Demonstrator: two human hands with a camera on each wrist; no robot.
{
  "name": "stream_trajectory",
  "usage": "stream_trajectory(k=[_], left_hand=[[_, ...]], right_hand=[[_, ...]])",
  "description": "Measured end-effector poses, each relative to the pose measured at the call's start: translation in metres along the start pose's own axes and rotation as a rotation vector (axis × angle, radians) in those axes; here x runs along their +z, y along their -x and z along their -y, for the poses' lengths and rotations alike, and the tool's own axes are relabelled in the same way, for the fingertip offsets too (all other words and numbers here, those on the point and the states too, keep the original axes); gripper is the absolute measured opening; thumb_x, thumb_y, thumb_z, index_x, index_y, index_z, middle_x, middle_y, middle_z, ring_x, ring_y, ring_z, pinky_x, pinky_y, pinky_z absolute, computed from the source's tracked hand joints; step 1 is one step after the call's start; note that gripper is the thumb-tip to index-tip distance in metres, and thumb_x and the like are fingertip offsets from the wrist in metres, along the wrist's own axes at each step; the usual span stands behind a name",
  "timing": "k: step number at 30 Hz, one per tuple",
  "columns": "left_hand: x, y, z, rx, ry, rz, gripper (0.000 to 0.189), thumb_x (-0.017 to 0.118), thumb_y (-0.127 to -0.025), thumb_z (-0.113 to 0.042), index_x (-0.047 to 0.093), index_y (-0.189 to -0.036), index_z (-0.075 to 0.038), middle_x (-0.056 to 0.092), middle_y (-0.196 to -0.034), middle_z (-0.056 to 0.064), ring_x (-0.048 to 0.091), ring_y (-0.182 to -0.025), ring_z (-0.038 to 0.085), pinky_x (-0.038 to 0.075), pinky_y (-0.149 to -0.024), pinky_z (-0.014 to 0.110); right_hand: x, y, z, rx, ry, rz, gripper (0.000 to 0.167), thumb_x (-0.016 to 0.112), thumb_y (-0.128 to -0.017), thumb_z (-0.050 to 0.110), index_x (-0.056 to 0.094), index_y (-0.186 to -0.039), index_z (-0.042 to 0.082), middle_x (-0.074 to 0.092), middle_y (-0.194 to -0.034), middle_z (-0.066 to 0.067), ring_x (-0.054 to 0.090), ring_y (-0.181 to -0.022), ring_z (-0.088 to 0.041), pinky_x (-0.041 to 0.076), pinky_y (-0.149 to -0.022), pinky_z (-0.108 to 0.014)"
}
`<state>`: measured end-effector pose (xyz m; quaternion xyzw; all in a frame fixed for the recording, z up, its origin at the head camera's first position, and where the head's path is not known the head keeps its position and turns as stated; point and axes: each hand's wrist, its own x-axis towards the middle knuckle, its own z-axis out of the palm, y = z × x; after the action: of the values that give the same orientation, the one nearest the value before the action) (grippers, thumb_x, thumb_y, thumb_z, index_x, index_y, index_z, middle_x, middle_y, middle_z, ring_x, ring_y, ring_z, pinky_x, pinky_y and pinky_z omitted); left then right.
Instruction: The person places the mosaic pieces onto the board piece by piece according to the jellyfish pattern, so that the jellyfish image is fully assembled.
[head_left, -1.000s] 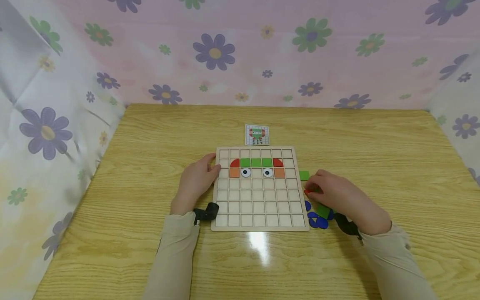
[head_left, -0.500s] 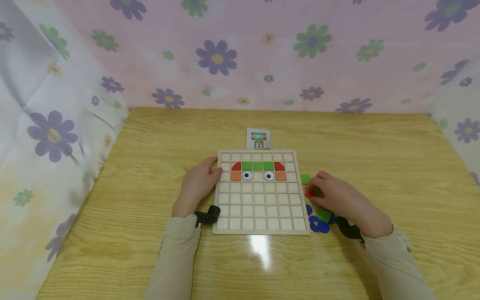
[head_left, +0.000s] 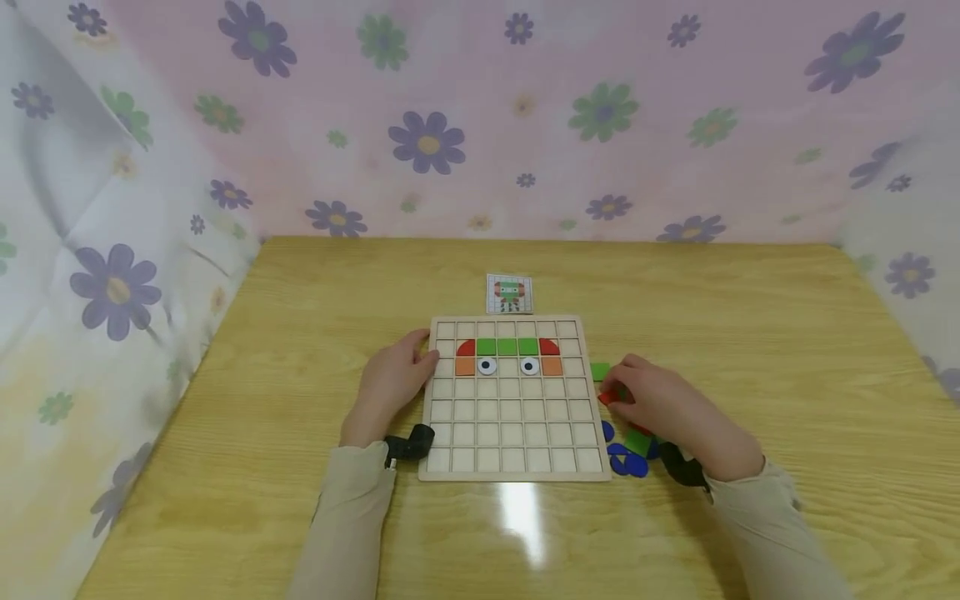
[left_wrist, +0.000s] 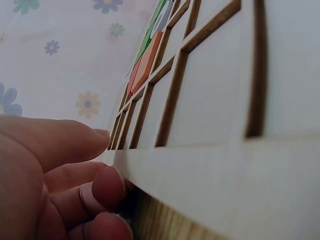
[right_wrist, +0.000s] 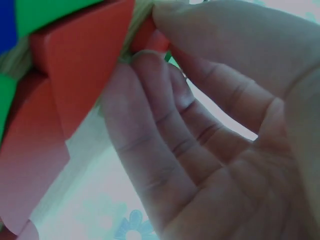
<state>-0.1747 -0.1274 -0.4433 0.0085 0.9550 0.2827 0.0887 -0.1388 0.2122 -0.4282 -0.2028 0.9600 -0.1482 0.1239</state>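
A wooden grid board (head_left: 517,411) lies on the table. Red quarter-round corner tiles, green squares, orange squares and two round eye pieces (head_left: 487,366) fill cells in its upper rows. My left hand (head_left: 392,379) grips the board's left edge, the thumb at the rim and the other fingers curled below it in the left wrist view. Right of the board, my right hand (head_left: 663,407) pinches a small red tile (head_left: 608,399) between thumb and fingertips. The fingers partly cover that tile, so its full shape is hidden.
Loose pieces lie right of the board: a green tile (head_left: 600,372) by its edge, another green square (head_left: 637,442), and several blue pieces (head_left: 634,465). Larger in the right wrist view are loose red tiles (right_wrist: 90,65). A printed pattern card (head_left: 510,293) lies behind the board.
The head view has tilted, so the scene sits lower. More of the red tile now shows at my right fingertips. My left hand stays at the board's edge.
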Motion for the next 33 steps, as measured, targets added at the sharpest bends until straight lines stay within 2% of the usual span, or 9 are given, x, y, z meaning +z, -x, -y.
stream_trajectory(k=[3,7,12,18,25,29,33], left_hand=[[0.002,0.002,-0.001,0.001,0.001,-0.004,0.048,0.049,-0.089,-0.035,0.043,-0.132,-0.015,0.050,-0.065,-0.001,0.046,-0.059,0.016,0.034,-0.058,0.030],[0.003,0.005,0.006,-0.007,0.008,-0.001,0.048,0.050,-0.089,-0.035,0.043,-0.132,-0.016,0.050,-0.064,-0.001,0.045,-0.057,0.016,0.034,-0.056,0.030],[0.005,0.005,0.009,-0.004,0.015,0.005,0.048,0.049,-0.089,-0.036,0.043,-0.132,-0.017,0.051,-0.064,-0.002,0.045,-0.054,0.015,0.034,-0.053,0.029],[0.005,0.004,0.001,0.001,0.033,-0.008,0.047,0.049,-0.089,-0.037,0.044,-0.132,-0.018,0.051,-0.063,-0.002,0.045,-0.053,0.015,0.035,-0.053,0.030],[0.008,0.006,0.005,-0.025,0.035,-0.006,0.048,0.047,-0.089,-0.039,0.042,-0.133,-0.020,0.052,-0.058,-0.003,0.045,-0.050,0.016,0.035,-0.052,0.030],[0.007,0.004,0.006,-0.004,0.011,-0.018,0.047,0.047,-0.089,-0.040,0.043,-0.132,-0.021,0.052,-0.062,-0.004,0.046,-0.054,0.015,0.035,-0.055,0.029],[0.006,0.003,0.006,0.020,0.003,-0.028,0.047,0.047,-0.089,-0.039,0.044,-0.132,-0.020,0.050,-0.065,-0.003,0.045,-0.057,0.015,0.034,-0.055,0.029]], right_hand=[[0.001,0.002,-0.001,0.017,-0.018,0.012,0.016,0.069,-0.077,0.017,0.062,-0.091,0.013,0.048,-0.090,0.000,0.048,-0.071,-0.014,0.044,-0.064,-0.030],[0.007,0.001,0.004,0.030,-0.029,0.014,0.012,0.067,-0.077,0.016,0.061,-0.087,0.014,0.046,-0.087,0.001,0.046,-0.067,-0.013,0.041,-0.058,-0.025],[0.009,0.004,0.009,0.026,0.013,-0.040,0.010,0.067,-0.077,0.014,0.061,-0.085,0.012,0.045,-0.084,0.001,0.044,-0.061,-0.011,0.038,-0.053,-0.023],[0.001,0.010,0.011,0.027,0.032,-0.053,0.016,0.068,-0.076,0.010,0.063,-0.090,0.010,0.046,-0.085,0.000,0.044,-0.063,-0.012,0.039,-0.056,-0.024],[0.006,0.010,0.010,-0.014,0.021,-0.053,0.013,0.068,-0.076,0.011,0.059,-0.087,0.012,0.045,-0.085,0.002,0.044,-0.062,-0.009,0.040,-0.056,-0.024],[0.007,0.009,0.008,-0.039,0.021,-0.080,0.014,0.067,-0.078,0.012,0.061,-0.090,0.012,0.045,-0.085,0.002,0.044,-0.063,-0.008,0.040,-0.055,-0.023],[0.006,0.009,0.006,-0.023,0.001,-0.088,0.021,0.070,-0.076,0.012,0.063,-0.096,0.012,0.046,-0.088,-0.001,0.046,-0.066,-0.011,0.041,-0.056,-0.025]])
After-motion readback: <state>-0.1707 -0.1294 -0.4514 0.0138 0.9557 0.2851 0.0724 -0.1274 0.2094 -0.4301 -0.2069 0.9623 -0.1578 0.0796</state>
